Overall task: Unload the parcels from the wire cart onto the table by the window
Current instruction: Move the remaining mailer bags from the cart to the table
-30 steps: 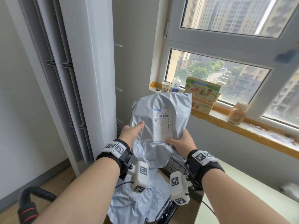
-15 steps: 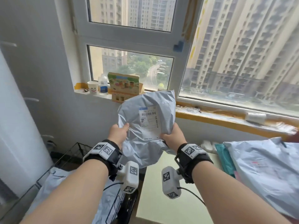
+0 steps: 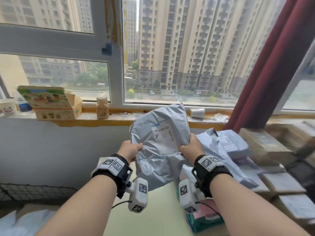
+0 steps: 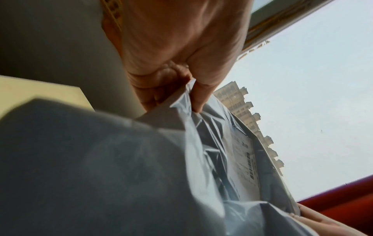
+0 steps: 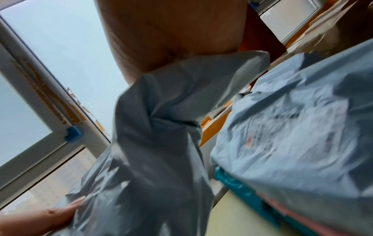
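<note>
Grey poly parcel, both hands gripping; barcode label print illegible.

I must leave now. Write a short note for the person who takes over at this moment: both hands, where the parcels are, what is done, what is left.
Left hand: grips the left edge of the grey parcel.
Right hand: grips its right edge.
The grey parcel is held in the air, label facing you, above the table by the window; not yet set down.
Done: several parcels already lie stacked on the table's right side.
Left: set this parcel down. More parcels show at lower left by the wire cart; those remain to unload.
</note>
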